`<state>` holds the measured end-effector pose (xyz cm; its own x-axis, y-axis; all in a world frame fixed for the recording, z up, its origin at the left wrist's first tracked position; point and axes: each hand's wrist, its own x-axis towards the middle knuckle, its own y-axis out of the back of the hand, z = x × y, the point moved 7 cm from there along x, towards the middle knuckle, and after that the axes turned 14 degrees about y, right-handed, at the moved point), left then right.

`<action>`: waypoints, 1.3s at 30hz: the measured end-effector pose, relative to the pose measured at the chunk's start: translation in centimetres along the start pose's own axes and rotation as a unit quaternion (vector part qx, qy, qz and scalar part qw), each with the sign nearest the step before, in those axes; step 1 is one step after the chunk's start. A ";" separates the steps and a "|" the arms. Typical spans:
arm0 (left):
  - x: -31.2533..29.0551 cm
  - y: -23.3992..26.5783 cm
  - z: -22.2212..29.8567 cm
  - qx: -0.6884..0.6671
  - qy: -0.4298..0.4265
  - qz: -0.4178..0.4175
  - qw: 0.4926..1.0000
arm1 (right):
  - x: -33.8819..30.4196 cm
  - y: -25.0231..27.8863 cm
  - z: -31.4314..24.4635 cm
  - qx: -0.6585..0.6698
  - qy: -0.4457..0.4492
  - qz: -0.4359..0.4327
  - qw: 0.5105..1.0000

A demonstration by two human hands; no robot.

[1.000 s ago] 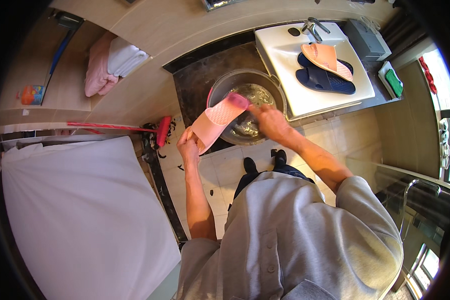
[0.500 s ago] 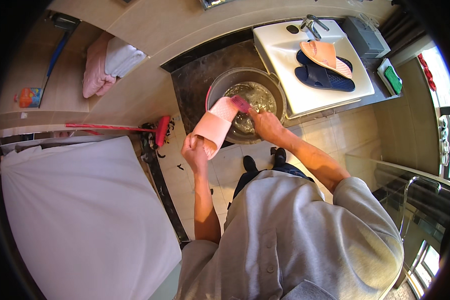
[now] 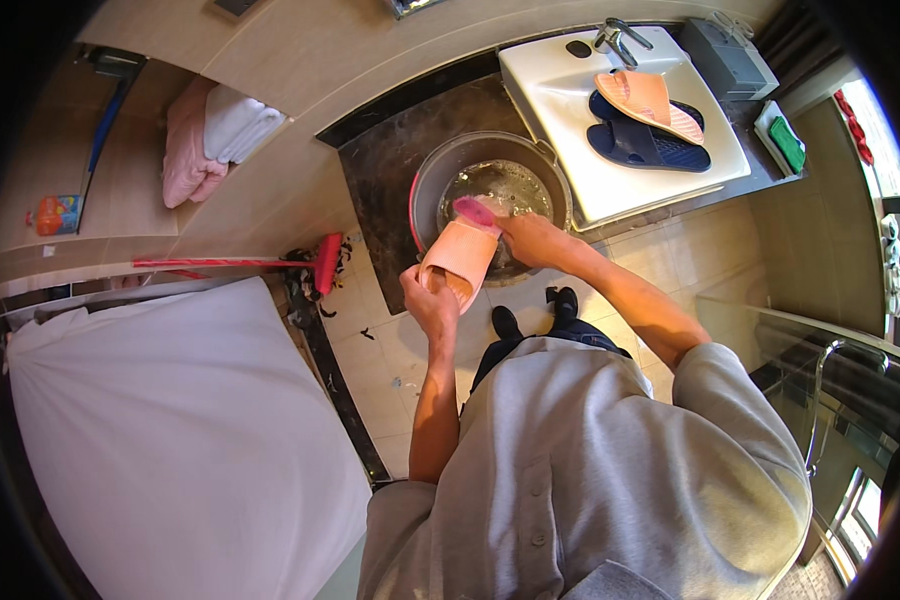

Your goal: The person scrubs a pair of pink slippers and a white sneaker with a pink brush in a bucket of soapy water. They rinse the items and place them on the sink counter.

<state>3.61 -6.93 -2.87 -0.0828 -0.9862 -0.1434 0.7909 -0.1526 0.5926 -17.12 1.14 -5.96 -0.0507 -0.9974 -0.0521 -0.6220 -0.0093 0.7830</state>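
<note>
Slipper: pink slipper point(image 3: 460, 258) sits over the near rim of the basin point(image 3: 422, 190), above the floor edge, so runoff likely drops back into the water.
Left hand: left hand point(image 3: 432, 303) is closed around the slipper's near end, fingers wrapped under it and thumb on top; a firm hold that braces it against rubbing.
Right hand: right hand point(image 3: 532, 240) is curled around a pink brush point(image 3: 475, 211), only the brush head showing past the fingers; the head meets the slipper's far end.
Long axis: runs from the left hand up and to the right toward the basin's middle, tilted, the far end over the water.
Facing: its broad pale face is turned up toward the camera; whether that is the sole or the footbed I cannot tell.
Basin: grey, round, with water in it, standing on the dark counter point(image 3: 385, 170) just left of the sink point(image 3: 550, 80).
Sink: white, holding one more pink slipper point(image 3: 650, 102) laid across a navy pair point(image 3: 642, 145), apart from the washing, near the tap point(image 3: 615, 40).
Floor: red broom point(image 3: 325, 262) lies left of the person's feet, beside a white sheet point(image 3: 170, 440).
</note>
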 end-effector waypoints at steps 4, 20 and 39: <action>-0.7 -0.1 -0.7 -0.093 -0.044 0.002 0.995 | -2.7 2.2 -3.2 0.072 0.063 0.066 0.993; -0.7 -0.6 -1.6 -0.125 -0.055 0.003 0.991 | -2.3 0.3 -1.3 0.016 0.053 0.062 0.997; -1.2 -1.1 -2.3 -0.175 -0.056 -0.007 0.983 | -4.8 3.7 -4.6 -0.012 0.060 0.043 0.997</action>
<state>4.25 -5.48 -5.19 -0.1447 -0.9882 -0.0501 0.9478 -0.1530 0.2796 -15.61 5.52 0.06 -0.0079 -0.9959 0.0904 -0.6000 0.0771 0.7962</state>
